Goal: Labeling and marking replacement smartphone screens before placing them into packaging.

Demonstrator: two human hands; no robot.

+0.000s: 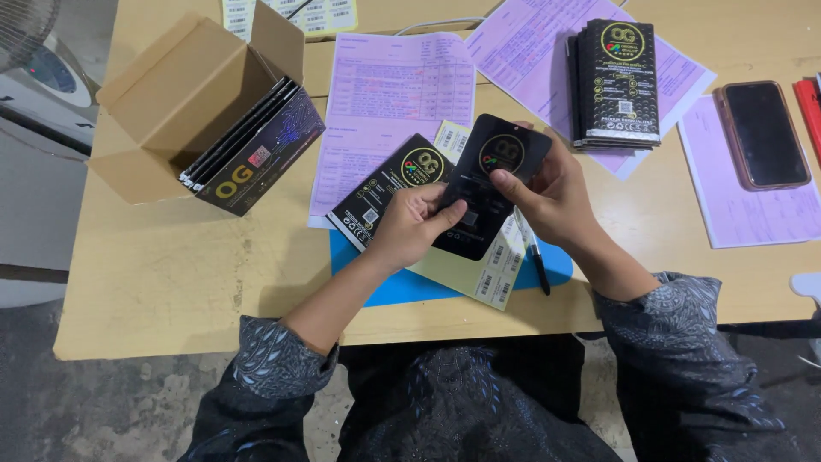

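Observation:
Both my hands hold one flat black packet (489, 184) with a round gold emblem above the table. My left hand (410, 224) grips its lower left edge, thumb on the face. My right hand (550, 195) holds its right edge, thumb pressing near the middle. Under it lies a second black packet (385, 190) flat on the table. A yellow sheet of barcode stickers (487, 275) lies on a blue mat (402, 287) below my hands. A black pen (537, 257) rests beside the sheet.
An open cardboard box (184, 94) at the left holds several black packets (256, 150). A stack of black packets (617, 81) stands at the back right on pink forms (389, 94). A phone (764, 133) lies at the right. A fan (34, 51) stands off the table's left.

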